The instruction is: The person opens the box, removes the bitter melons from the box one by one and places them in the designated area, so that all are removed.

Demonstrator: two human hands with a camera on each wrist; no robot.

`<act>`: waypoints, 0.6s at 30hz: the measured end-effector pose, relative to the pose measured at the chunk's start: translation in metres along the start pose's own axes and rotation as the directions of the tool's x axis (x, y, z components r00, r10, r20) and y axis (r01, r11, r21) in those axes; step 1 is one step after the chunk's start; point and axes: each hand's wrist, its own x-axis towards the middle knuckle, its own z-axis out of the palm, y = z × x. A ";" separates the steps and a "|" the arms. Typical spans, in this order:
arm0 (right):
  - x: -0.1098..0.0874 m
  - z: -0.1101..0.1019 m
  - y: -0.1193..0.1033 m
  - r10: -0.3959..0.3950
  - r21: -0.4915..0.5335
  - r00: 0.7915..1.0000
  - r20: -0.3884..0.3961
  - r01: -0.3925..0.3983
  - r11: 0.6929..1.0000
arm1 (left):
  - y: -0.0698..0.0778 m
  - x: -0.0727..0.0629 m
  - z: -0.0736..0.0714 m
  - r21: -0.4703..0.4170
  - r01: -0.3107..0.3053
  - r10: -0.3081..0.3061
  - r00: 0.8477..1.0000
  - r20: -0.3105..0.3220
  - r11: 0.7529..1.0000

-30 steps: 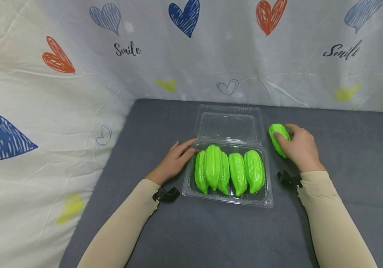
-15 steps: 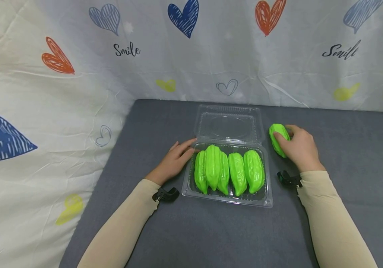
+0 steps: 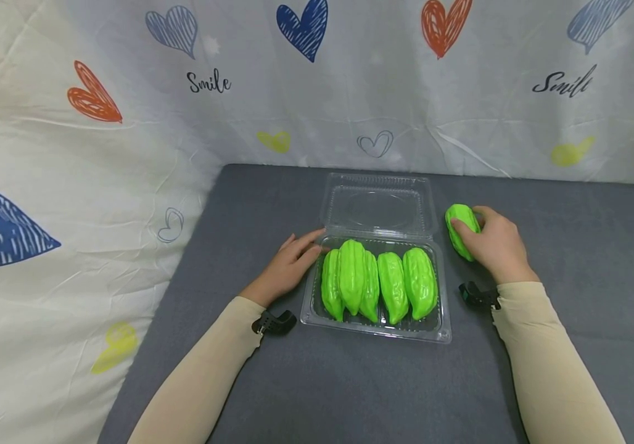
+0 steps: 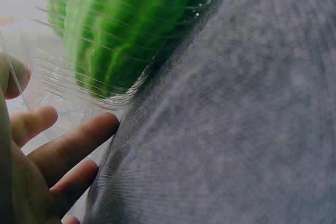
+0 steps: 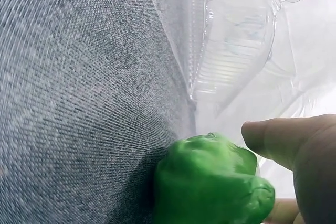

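A clear plastic clamshell box [image 3: 375, 336] lies with its lid [image 3: 378, 203] folded back away from me. Several bright green, lengthwise-ridged starfruit [image 3: 352, 277] fill its base in a row. My left hand [image 3: 284, 268] rests at the box's left side, fingers extended; in the left wrist view its fingertips reach the ribbed clear wall. Right of the box, my right hand [image 3: 497, 243] holds another green starfruit [image 3: 461, 231] between thumb and fingers. The right wrist view shows that starfruit's lobed end [image 5: 210, 182] low over the cloth, thumb beside it; most of the other fingers are hidden.
Dark grey cloth covers the table [image 3: 317, 394]. A white curtain [image 3: 350, 92] printed with hearts and lettering hangs behind and along the left. A black wrist strap [image 3: 275, 322] sits on the left wrist, another strap [image 3: 478, 296] on the right.
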 end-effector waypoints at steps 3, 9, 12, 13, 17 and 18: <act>0.000 -0.001 0.000 0.003 -0.004 1.000 0.008 -0.002 1.000 | 0.000 0.001 0.000 0.000 -0.006 0.006 1.000 0.003 1.000; -0.002 -0.004 -0.003 0.014 -0.005 1.000 0.027 -0.014 1.000 | 0.000 0.001 -0.001 0.003 -0.018 0.018 1.000 0.016 1.000; -0.003 -0.006 -0.003 0.014 -0.008 0.999 0.028 -0.014 1.000 | 0.001 0.000 -0.001 0.006 -0.016 0.016 1.000 0.020 1.000; -0.004 -0.006 -0.004 0.012 -0.009 1.000 0.028 -0.012 1.000 | 0.001 0.000 -0.001 0.008 -0.016 0.015 1.000 0.021 1.000; -0.005 -0.008 -0.007 0.002 -0.016 1.000 0.020 -0.001 1.000 | 0.000 0.000 -0.001 0.015 -0.015 0.015 1.000 0.014 1.000; -0.005 -0.009 -0.007 0.000 -0.018 1.000 0.018 0.001 1.000 | 0.000 0.000 -0.001 0.015 -0.015 0.015 1.000 0.012 1.000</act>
